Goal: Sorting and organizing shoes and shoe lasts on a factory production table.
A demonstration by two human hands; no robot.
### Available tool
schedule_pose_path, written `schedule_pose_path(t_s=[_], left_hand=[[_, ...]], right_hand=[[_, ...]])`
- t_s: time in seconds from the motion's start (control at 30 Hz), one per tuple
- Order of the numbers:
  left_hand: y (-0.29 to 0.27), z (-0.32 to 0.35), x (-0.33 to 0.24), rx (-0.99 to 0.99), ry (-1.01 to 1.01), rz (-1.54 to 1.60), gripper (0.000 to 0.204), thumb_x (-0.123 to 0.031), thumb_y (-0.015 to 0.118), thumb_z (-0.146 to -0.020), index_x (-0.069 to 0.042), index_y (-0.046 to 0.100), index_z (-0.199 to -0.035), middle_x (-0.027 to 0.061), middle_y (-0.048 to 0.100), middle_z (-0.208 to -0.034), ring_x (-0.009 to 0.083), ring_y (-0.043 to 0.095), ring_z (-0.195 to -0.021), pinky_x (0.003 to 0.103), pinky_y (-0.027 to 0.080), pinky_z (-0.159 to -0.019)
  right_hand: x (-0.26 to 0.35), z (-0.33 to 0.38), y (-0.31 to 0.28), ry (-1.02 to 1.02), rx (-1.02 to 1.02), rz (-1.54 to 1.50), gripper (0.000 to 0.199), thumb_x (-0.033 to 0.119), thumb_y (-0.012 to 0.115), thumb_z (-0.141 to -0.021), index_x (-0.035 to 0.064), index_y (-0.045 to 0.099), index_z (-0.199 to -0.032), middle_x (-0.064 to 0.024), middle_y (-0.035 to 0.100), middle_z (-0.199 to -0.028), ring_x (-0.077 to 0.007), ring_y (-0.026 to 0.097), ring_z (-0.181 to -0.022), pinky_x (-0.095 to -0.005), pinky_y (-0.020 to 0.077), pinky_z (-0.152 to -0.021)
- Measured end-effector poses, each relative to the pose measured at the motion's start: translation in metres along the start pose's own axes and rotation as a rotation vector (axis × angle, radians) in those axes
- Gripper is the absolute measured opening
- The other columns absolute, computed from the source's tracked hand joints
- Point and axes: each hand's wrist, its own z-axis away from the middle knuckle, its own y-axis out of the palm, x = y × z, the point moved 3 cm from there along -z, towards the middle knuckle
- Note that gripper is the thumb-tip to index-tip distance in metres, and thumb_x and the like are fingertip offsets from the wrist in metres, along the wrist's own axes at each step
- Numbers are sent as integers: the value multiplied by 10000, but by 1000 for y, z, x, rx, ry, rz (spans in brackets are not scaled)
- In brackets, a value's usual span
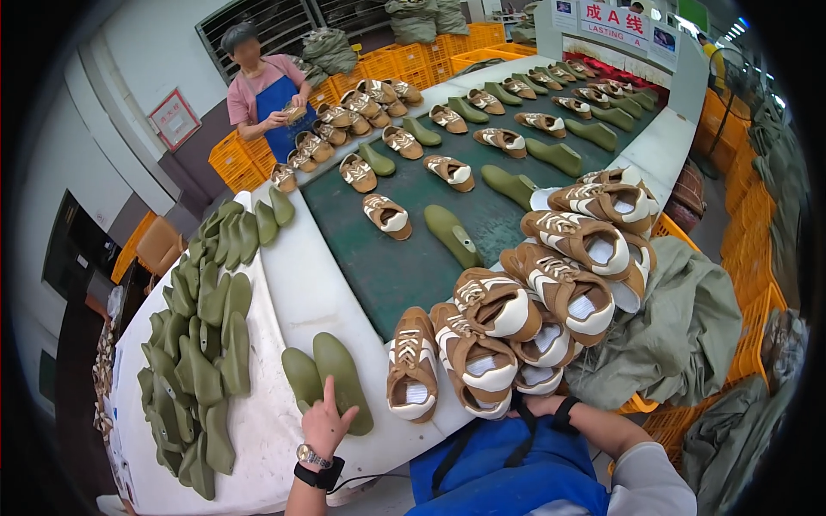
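Left hand (325, 423) rests open-fingered on two stiff olive-green plastic shoe lasts (329, 378), probably light, best grabbed mid-body, while right hand (540, 402), fingers hidden, reaches under brown-and-white sneakers (482, 344).

Left hand (325, 421): forearm enters from lower edge, palm down, index finger raised, other fingers loosely curled, holding nothing. Right hand (540, 402): arm bent across from the right, fingers hidden, grip unclear.

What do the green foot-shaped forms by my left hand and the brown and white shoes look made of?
Green foot-shaped forms: probably hard moulded plastic, smooth with a dull sheen. Brown and white shoes: seemingly matte suede-like or synthetic leather panels, stitched and laced.
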Motion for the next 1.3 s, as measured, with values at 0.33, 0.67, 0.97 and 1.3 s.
schedule_pose_path(t_s=[0.33,0.67,0.97,1.3], left_hand=[[28,-121,-17,-152,178,162,522,-263,610,-769,-146,422,-1242,236,633,-802,420,606,-728,499,482,-679],[64,-283,-96,-33,90,130,488,-278,548,-790,-138,425,-1241,267,614,-983,416,588,-942,464,466,-842],[16,-200,-87,305,217,386,708,-334,598,-823,-116,247,-1398,159,640,-717,282,636,-643,365,512,-592],[51,25,-78,-213,358,430,522,-268,775,-672,-8,517,-1044,276,496,-1140,424,481,-1078,433,432,-891]], right_hand=[[20,3,-24,-168,-143,103,620,537,615,-760,59,547,-1147,-168,544,-1197,-330,498,-1102,-398,358,-972],[-15,-1,7,-196,-207,30,592,533,615,-756,76,554,-1127,-166,534,-1195,-338,489,-1111,-420,352,-979],[4,2,-13,6,-59,2,613,532,615,-756,58,547,-1139,-179,526,-1205,-335,489,-1112,-421,351,-980],[33,11,-27,172,124,73,637,531,615,-757,37,539,-1152,-193,517,-1216,-332,489,-1112,-422,350,-980]])
